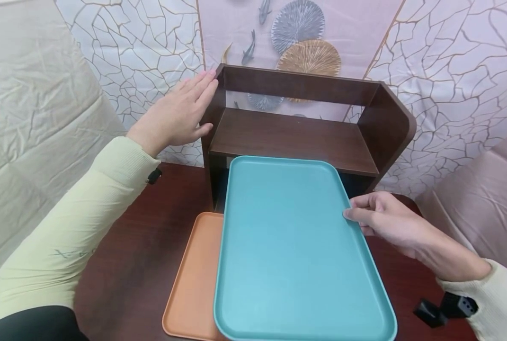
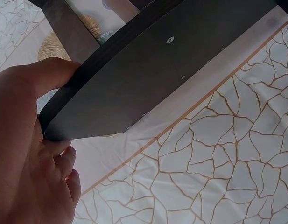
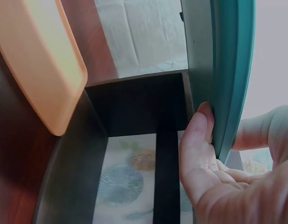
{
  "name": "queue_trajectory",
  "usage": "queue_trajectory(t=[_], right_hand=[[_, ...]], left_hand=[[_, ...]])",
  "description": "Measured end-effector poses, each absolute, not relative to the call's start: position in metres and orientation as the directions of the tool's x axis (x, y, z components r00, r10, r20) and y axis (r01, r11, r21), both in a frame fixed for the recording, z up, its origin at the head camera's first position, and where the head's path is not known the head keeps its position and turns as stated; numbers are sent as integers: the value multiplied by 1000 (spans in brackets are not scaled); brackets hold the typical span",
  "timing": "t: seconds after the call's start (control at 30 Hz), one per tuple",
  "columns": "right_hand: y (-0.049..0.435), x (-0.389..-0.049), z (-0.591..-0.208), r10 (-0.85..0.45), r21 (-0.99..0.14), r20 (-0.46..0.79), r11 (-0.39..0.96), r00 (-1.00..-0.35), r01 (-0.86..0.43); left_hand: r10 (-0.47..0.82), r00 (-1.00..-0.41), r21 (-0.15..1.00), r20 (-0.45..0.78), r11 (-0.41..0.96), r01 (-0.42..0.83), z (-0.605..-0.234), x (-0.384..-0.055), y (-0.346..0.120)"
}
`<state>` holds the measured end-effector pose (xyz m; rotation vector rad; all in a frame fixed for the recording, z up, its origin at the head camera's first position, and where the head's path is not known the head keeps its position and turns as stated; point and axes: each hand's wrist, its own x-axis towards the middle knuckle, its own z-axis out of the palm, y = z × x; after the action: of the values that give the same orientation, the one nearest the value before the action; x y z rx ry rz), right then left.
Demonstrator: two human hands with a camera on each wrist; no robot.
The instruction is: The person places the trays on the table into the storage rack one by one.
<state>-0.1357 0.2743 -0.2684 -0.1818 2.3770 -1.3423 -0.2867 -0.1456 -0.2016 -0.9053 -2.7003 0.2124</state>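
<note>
A large teal tray [image 1: 296, 246] hangs in front of a dark brown desktop shelf [image 1: 296, 137], covering part of its lower compartment. My right hand [image 1: 389, 227] pinches the tray's right edge, thumb on the upper face and fingers underneath; the right wrist view shows the teal tray's side [image 3: 228, 79] between them. My left hand [image 1: 178, 111] rests on the shelf's left side panel, fingers straight near the top corner and thumb at the front edge. In the left wrist view, that panel's outer face [image 2: 129, 84] shows. An orange tray [image 1: 193, 284] is partly hidden beneath the teal one.
The shelf stands at the back of a reddish-brown table [image 1: 125, 265]. Behind it hangs a patterned cloth [image 1: 151, 47] with gold crack lines. Pale fabric [image 1: 27, 109] borders the left side, and pinkish fabric [image 1: 483, 199] the right.
</note>
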Motion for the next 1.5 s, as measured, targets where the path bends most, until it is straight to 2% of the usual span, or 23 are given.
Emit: queue_trajectory(t=[0.3,0.5,0.97,1.5], right_hand=[[267,-159,-250,-275,-829,-275,554,-921,82],[257,-182,-244,-268,-846,-252,528,-930,77],[235,-242,-230,-207,-818,-250,568,-946,91],[211,-299,-223,-39,-815,-277,539,-960,213]], left_hand=[[605,-766,-231,215,794,562,-202,-286,-145],[602,-766,-229,224,797,559,-202,-286,-145],[583,-784,-254,213,808,532,-202,-284,-142],[580,-783,-271,226,809,521,-202,-283,-142]])
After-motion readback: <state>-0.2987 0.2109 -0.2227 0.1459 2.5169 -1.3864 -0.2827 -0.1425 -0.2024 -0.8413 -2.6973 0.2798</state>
